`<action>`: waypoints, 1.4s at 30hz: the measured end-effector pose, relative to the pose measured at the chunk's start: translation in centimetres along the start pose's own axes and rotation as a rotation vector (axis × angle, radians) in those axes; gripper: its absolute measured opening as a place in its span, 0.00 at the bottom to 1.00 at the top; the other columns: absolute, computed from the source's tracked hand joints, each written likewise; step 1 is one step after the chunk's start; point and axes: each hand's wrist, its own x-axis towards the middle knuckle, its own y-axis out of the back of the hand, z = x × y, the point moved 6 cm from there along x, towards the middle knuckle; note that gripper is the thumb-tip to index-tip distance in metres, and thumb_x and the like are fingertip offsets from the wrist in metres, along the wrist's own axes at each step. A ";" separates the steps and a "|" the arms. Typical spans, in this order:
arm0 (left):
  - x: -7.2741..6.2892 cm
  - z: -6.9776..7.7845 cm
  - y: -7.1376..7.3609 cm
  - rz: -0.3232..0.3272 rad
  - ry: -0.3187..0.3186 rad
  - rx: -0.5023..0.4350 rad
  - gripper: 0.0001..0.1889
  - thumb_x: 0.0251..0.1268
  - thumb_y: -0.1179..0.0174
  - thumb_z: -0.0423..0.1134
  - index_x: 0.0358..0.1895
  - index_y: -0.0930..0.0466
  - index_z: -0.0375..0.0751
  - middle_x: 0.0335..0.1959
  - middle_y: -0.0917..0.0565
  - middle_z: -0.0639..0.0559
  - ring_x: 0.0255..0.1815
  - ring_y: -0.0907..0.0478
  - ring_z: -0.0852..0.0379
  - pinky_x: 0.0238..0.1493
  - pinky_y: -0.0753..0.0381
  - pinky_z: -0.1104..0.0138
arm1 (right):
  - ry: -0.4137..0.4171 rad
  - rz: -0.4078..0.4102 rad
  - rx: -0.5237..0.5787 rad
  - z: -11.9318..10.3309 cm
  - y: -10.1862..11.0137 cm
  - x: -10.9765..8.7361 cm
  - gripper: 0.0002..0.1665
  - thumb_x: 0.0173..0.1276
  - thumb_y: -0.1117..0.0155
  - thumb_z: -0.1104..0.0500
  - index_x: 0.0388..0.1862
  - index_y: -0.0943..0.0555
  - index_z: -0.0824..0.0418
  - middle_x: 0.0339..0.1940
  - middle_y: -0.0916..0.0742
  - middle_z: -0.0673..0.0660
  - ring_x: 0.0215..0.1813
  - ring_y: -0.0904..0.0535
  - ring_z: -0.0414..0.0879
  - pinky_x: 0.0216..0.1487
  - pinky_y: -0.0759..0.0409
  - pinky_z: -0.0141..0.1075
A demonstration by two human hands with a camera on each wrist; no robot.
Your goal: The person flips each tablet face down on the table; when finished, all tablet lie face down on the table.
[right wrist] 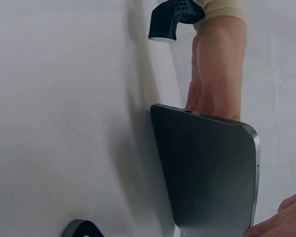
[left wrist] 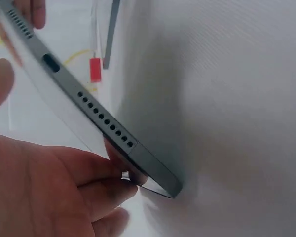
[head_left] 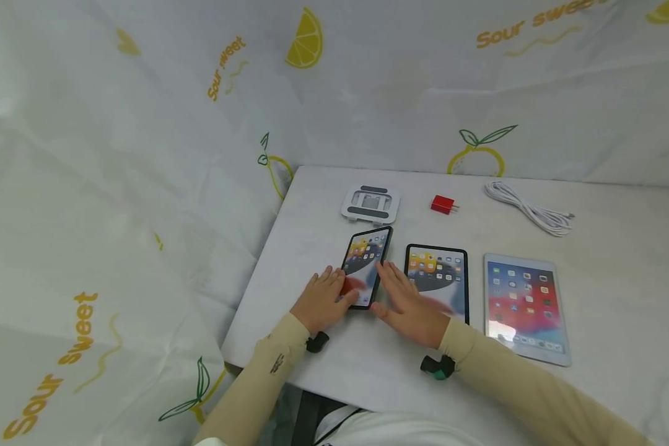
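A dark-edged tablet [head_left: 365,263] with its home screen lit stands tilted on the table, its right side raised. Outstretched fingers of my left hand [head_left: 326,300] touch its lower left side, with the thumb over the bottom of the screen. Against the raised right edge rests my right hand [head_left: 409,310], its fingers nearly straight. The left wrist view gives the tablet's end edge [left wrist: 106,121] with a port and speaker holes, and left fingertips at its lower side. In the right wrist view the grey back [right wrist: 207,168] faces the camera, and the right hand [right wrist: 283,222] meets its edge.
A second black-framed tablet [head_left: 437,272] lies flat, partly under the right hand. To its right is a white-framed tablet [head_left: 526,306]. Behind them are a white folding stand [head_left: 371,204], a red charger plug [head_left: 443,204] and a coiled white cable [head_left: 529,207].
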 end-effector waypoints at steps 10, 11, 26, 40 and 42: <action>0.3 1.8 1.0 -0.061 -0.084 -0.353 0.40 0.86 0.71 0.69 0.84 0.35 0.47 0.82 0.33 0.48 0.85 0.44 0.48 0.82 0.43 0.48 | 0.150 0.026 -0.050 -2.6 0.9 0.4 0.52 0.86 0.48 0.39 0.91 0.61 0.60 0.91 0.55 0.58 0.89 0.62 0.60 0.78 0.51 0.72; 0.1 2.0 1.4 -0.058 -0.089 -0.389 0.39 0.86 0.69 0.69 0.84 0.36 0.48 0.83 0.34 0.48 0.85 0.44 0.49 0.82 0.43 0.49 | 0.149 0.020 -0.055 -2.7 0.8 0.5 0.53 0.86 0.47 0.39 0.91 0.62 0.60 0.91 0.56 0.57 0.89 0.63 0.59 0.79 0.51 0.71; -2.7 -0.4 7.1 0.333 -0.263 -0.483 0.26 0.80 0.42 0.31 0.77 0.26 0.37 0.75 0.23 0.50 0.72 0.27 0.49 0.71 0.26 0.51 | -0.017 -0.254 -0.205 -0.5 -4.0 2.1 0.53 0.83 0.53 0.29 0.88 0.47 0.65 0.88 0.44 0.63 0.88 0.58 0.63 0.82 0.55 0.64; -1.4 -6.1 3.4 0.269 0.141 -0.451 0.25 0.75 0.39 0.35 0.72 0.21 0.34 0.67 0.18 0.38 0.70 0.25 0.43 0.69 0.24 0.50 | -0.024 -0.273 -0.348 0.8 -5.0 0.4 0.48 0.86 0.53 0.35 0.86 0.42 0.70 0.87 0.42 0.69 0.87 0.57 0.66 0.83 0.57 0.63; -1.1 -6.1 2.9 0.247 0.151 -0.398 0.25 0.74 0.37 0.35 0.71 0.21 0.32 0.67 0.18 0.36 0.70 0.24 0.41 0.70 0.24 0.49 | -0.026 -0.273 -0.351 0.8 -5.0 0.3 0.48 0.86 0.52 0.35 0.85 0.41 0.71 0.87 0.42 0.70 0.87 0.57 0.67 0.83 0.57 0.64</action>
